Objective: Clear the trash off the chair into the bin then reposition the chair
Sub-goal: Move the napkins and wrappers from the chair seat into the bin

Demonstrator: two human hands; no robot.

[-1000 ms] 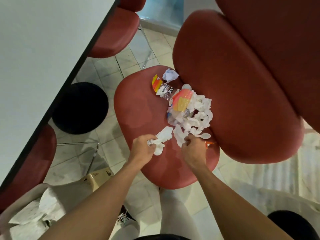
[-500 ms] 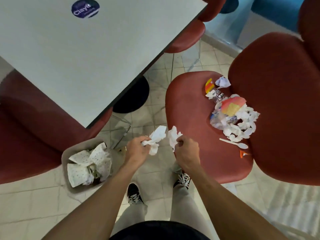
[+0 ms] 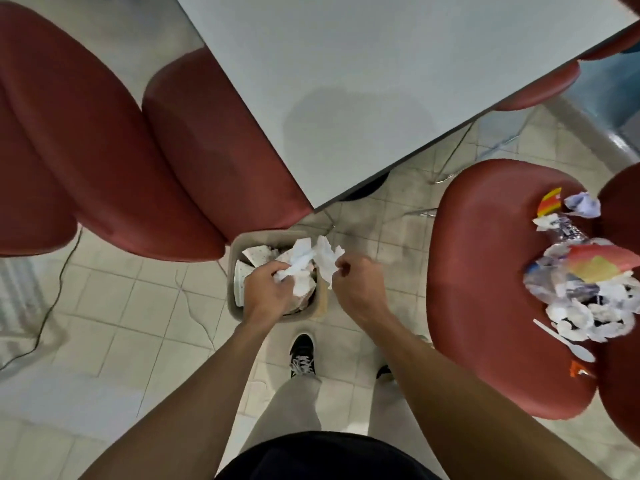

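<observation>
Room: tiled floor, pale desk, red upholstered seating.

Floor (image 3: 145,306) of cream square tiles, grout lines visible, some cracked. Grey-white desk (image 3: 363,81) fills the upper centre, one corner pointing down toward the floor; faint shadow on its top. Two red padded seats (image 3: 104,150) at left, partly under the desk edge. Thin dark cable (image 3: 57,289) runs across the tiles at far left. Light even, diffuse.
</observation>
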